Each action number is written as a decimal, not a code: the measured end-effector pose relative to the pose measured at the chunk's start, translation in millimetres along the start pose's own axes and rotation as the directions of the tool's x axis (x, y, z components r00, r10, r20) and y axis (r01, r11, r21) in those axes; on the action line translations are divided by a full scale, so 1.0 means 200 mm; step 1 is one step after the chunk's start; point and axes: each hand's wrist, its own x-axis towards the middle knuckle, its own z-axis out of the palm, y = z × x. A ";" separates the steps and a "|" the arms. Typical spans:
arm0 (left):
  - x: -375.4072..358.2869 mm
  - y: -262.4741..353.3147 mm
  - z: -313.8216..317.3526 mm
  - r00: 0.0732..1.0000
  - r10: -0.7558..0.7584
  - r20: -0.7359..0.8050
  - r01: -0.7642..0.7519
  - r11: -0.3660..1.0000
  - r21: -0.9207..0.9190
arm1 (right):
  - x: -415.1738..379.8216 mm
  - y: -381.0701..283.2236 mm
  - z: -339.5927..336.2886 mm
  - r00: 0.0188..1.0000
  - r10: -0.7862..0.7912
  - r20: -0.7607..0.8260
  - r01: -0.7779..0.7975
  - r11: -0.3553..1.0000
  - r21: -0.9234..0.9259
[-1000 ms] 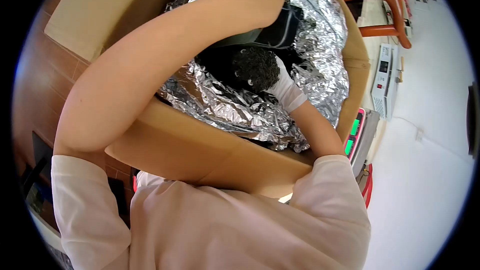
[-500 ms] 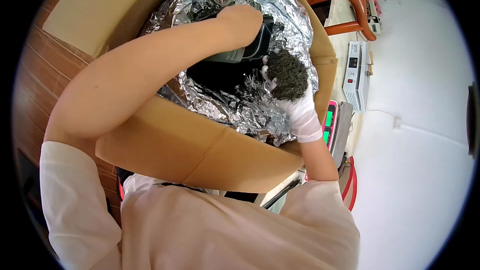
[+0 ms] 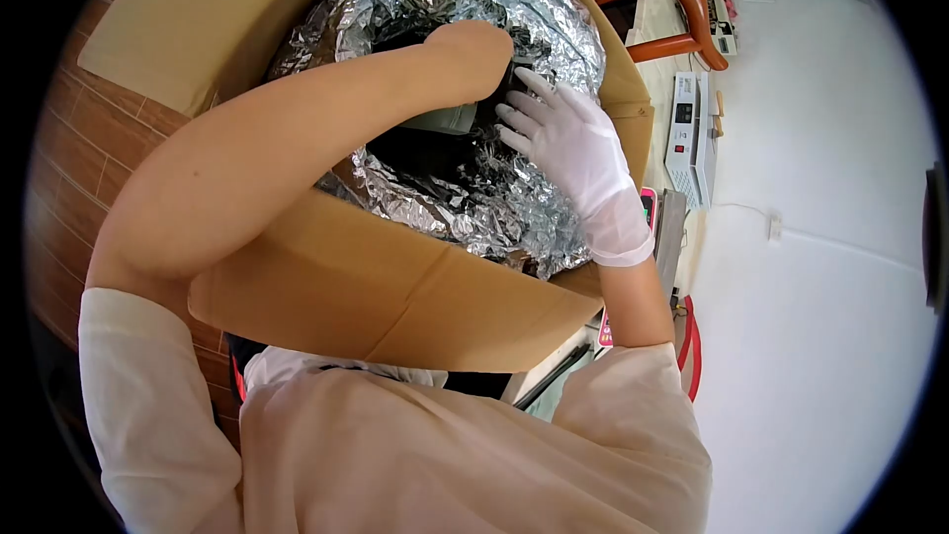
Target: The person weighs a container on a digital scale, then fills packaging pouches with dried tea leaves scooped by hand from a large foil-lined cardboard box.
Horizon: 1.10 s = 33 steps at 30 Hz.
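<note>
My right hand, in a thin white glove, is open with its fingers spread and palm bare, over the right side of a crumpled silver foil liner. My left hand reaches down into the liner's dark opening. Its wrist is bent and its fingers are hidden, so its grip cannot be made out. Just below it shows part of a grey-green, see-through container. Small dark flakes lie on the foil near my right fingers. The liner sits inside a cardboard box with raised flaps.
A wooden chair stands behind the box at the upper right. Along the right are a white device with a red switch, a metal-topped scale and a red hose. Brown tiled floor shows at the left.
The clump of dark, dry, leafy material has left my right hand, which has opened and turned with its fingers spread. My left hand has shifted slightly, still inside the liner.
</note>
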 end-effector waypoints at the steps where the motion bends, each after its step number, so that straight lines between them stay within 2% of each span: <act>1: 0.01 0.00 -0.02 0.994 -0.082 0.079 0.082 0.997 0.001 | 0.00 -0.01 0.01 0.997 -0.077 0.031 0.080 0.992 -0.098; 2: 0.03 -0.03 -0.03 0.993 -0.086 0.080 0.086 0.996 0.004 | 0.00 -0.02 0.03 0.986 -0.148 0.070 0.159 0.969 -0.190; 3: 0.06 -0.06 -0.04 0.992 -0.109 0.057 0.109 0.994 0.011 | -0.01 -0.02 0.08 0.953 -0.266 -0.143 0.229 0.945 -0.233; 4: 0.07 -0.08 -0.05 0.991 -0.131 0.035 0.130 0.991 0.016 | -0.01 -0.02 0.03 0.954 -0.262 -0.144 0.226 0.947 -0.227; 5: 0.04 -0.06 -0.12 0.987 -0.160 0.009 0.160 0.983 -0.091 | 0.00 -0.03 -0.04 0.955 -0.260 -0.141 0.228 0.952 -0.205; 6: 0.06 -0.08 -0.13 0.989 -0.126 -0.076 0.116 0.985 -0.129 | 0.01 -0.02 -0.09 0.956 -0.256 -0.140 0.230 0.956 -0.182; 7: 0.06 -0.09 -0.15 0.988 -0.083 -0.126 0.071 0.993 -0.096 | 0.03 -0.01 -0.05 0.946 -0.209 -0.248 0.152 0.961 -0.231; 8: 0.05 -0.10 -0.16 0.984 -0.038 -0.172 0.028 0.998 -0.060 | 0.08 0.03 -0.08 0.946 -0.199 -0.254 0.146 0.966 -0.214; 9: 0.05 -0.11 -0.13 0.987 -0.038 -0.154 0.030 0.998 -0.056 | 0.14 0.09 -0.15 0.970 -0.115 -0.212 0.039 0.943 -0.330; 10: 0.05 -0.12 -0.08 0.989 -0.118 -0.086 0.110 0.989 -0.094 | 0.20 0.15 -0.20 0.984 -0.022 -0.178 -0.061 0.894 -0.445; 11: 0.04 -0.12 -0.07 0.980 -0.199 -0.021 0.195 0.973 -0.124 | 0.25 0.20 -0.23 0.989 0.076 -0.126 -0.126 0.878 -0.461; 12: 0.05 -0.12 -0.06 0.978 -0.206 -0.013 0.204 0.972 -0.114 | 0.33 0.27 -0.25 0.970 0.195 -0.144 -0.240 0.854 -0.461; 14: 0.05 -0.10 -0.11 0.968 -0.237 -0.085 0.223 0.963 -0.151 | 0.48 0.39 -0.23 0.929 0.287 -0.231 -0.369 0.716 -0.593; 15: 0.06 -0.10 -0.13 0.967 -0.242 -0.077 0.230 0.964 -0.135 | 0.60 0.48 -0.28 0.931 0.293 -0.218 -0.365 0.724 -0.585; 16: 0.07 -0.09 -0.16 0.980 -0.170 -0.098 0.178 0.981 0.081 | 0.73 0.60 -0.36 0.987 0.123 -0.107 -0.160 0.603 -0.781; 17: 0.08 -0.09 -0.16 0.990 -0.096 -0.101 0.122 0.949 0.290 | 0.85 0.68 -0.40 0.999 -0.022 0.045 0.050 0.417 -0.908; 18: 0.08 -0.09 -0.15 0.990 -0.107 -0.092 0.130 0.945 0.300 | 0.94 0.71 -0.39 0.998 -0.014 0.055 0.056 0.428 -0.902; 20: 0.06 -0.09 -0.14 0.976 -0.022 -0.218 0.092 0.944 0.316 | 1.12 0.77 -0.34 0.937 -0.120 0.328 0.346 0.181 -0.921; 21: 0.06 -0.11 -0.13 0.961 0.003 -0.276 0.061 0.973 0.222 | 1.27 0.89 -0.35 0.933 -0.106 0.344 0.359 0.193 -0.913; 22: 0.00 -0.07 -0.17 0.950 0.062 -0.307 -0.010 0.986 0.168 | 1.45 1.10 -0.41 0.899 -0.186 0.396 0.437 0.363 -0.823; 24: 0.02 -0.04 -0.18 0.972 -0.064 -0.225 0.090 0.990 0.110 | 1.46 1.19 -0.33 0.868 -0.262 0.423 0.495 0.530 -0.688; 25: 0.02 -0.06 -0.17 0.975 -0.073 -0.209 0.097 0.989 0.108 | 1.29 1.05 -0.21 0.921 -0.098 0.377 0.277 0.844 -0.459; 26: 0.03 -0.06 -0.16 0.979 -0.018 -0.202 0.047 0.989 0.137 | 1.22 1.00 -0.16 0.947 0.018 0.319 0.054 0.975 -0.213; 27: 0.05 -0.05 -0.16 0.979 0.044 -0.201 -0.010 0.986 0.167 | 1.15 0.96 -0.12 0.958 0.135 0.254 -0.174 0.975 0.138; 28: 0.05 -0.04 -0.16 0.978 0.055 -0.200 -0.022 0.986 0.165 | 1.08 0.91 -0.07 0.951 0.248 0.186 -0.306 0.843 0.443; 29: 0.04 -0.04 -0.17 0.979 0.070 -0.194 -0.039 0.986 0.159 | 1.13 1.00 -0.18 0.945 0.119 0.305 -0.075 0.985 -0.154; 31: 0.01 -0.04 -0.20 0.978 0.090 -0.188 -0.060 0.986 0.156 | 1.09 0.98 -0.16 0.900 0.153 0.409 0.108 0.830 -0.548; 32: 0.01 -0.04 -0.20 0.978 0.089 -0.189 -0.059 0.985 0.163 | 1.06 0.96 -0.14 0.872 0.169 0.459 0.226 0.694 -0.684; 33: 0.01 -0.05 -0.20 0.979 0.110 -0.172 -0.078 0.980 0.184 | 1.02 0.95 -0.12 0.921 0.222 0.320 -0.090 0.920 -0.380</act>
